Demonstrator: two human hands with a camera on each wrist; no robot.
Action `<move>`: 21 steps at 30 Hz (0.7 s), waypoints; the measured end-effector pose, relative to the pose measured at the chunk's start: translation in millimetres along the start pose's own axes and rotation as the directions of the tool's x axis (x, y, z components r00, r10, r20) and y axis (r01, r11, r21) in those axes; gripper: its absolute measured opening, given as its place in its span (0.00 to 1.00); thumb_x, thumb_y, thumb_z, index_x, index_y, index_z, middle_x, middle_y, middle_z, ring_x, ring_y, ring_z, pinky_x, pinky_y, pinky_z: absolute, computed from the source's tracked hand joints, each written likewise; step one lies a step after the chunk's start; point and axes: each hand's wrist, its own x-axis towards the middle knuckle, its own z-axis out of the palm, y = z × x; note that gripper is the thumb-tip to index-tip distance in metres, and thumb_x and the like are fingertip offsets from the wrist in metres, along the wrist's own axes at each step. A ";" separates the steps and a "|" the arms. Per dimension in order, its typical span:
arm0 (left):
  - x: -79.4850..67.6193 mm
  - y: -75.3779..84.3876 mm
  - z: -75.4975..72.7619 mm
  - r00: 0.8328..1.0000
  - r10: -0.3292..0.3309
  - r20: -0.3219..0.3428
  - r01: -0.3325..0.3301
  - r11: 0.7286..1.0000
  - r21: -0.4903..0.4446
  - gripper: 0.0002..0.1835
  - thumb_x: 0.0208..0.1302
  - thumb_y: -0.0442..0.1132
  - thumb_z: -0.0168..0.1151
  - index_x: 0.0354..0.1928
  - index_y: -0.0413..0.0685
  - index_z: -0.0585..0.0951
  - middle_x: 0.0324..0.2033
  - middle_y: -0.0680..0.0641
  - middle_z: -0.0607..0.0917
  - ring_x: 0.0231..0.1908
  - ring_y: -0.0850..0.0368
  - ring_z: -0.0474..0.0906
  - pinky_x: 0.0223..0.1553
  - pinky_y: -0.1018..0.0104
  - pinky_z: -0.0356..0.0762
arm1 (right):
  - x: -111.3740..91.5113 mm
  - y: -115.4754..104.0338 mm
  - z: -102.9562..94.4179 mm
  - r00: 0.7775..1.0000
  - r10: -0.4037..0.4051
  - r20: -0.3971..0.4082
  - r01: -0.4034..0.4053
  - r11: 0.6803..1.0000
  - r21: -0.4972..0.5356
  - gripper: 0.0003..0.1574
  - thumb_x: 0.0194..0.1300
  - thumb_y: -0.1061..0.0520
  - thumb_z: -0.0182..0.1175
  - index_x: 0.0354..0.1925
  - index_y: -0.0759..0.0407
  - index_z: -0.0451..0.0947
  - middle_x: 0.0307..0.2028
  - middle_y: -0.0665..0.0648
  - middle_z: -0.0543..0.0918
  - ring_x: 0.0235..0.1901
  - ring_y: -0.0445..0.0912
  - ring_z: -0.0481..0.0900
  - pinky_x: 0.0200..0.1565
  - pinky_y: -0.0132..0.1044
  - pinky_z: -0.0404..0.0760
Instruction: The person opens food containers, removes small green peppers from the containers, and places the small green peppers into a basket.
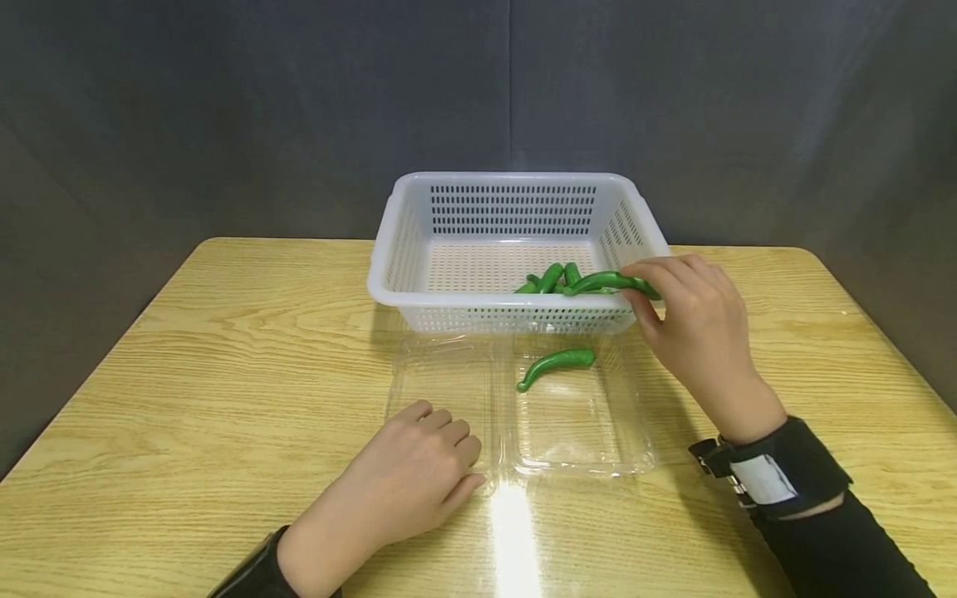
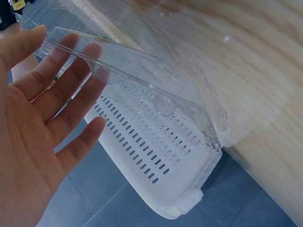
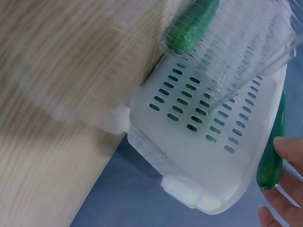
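Note:
At the front right rim of the white basket (image 1: 506,300), my right hand (image 1: 699,320) pinches a long green chili pepper (image 1: 598,283) between thumb and fingers. The right wrist view shows the blunt end of this pepper (image 3: 270,172) between the fingertips. Another curved green pepper (image 1: 557,365) lies in the right half of a clear, unfolded plastic clamshell box (image 1: 568,457). My left hand (image 1: 419,473) is over the front of its left half, fingers loosely bent. In the left wrist view, some fingers (image 2: 71,97) show through the clear plastic wall (image 2: 142,80).
Several more green peppers (image 1: 549,278) lie inside the basket at its front right. The basket stands behind the clamshell on a wood-grain table (image 1: 224,374). A dark cloth backdrop (image 1: 299,124) rises behind the table's far edge.

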 end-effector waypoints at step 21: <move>0.7 0.2 -1.9 1.000 0.002 0.008 -0.002 1.000 -0.008 0.16 0.62 0.50 0.66 0.23 0.52 0.75 0.21 0.55 0.76 0.24 0.59 0.70 0.34 0.64 0.71 | -3.6 0.0 10.9 0.999 0.032 -0.020 -0.032 0.999 0.019 0.17 0.54 0.71 0.69 0.44 0.64 0.85 0.43 0.60 0.86 0.40 0.58 0.78 0.38 0.51 0.72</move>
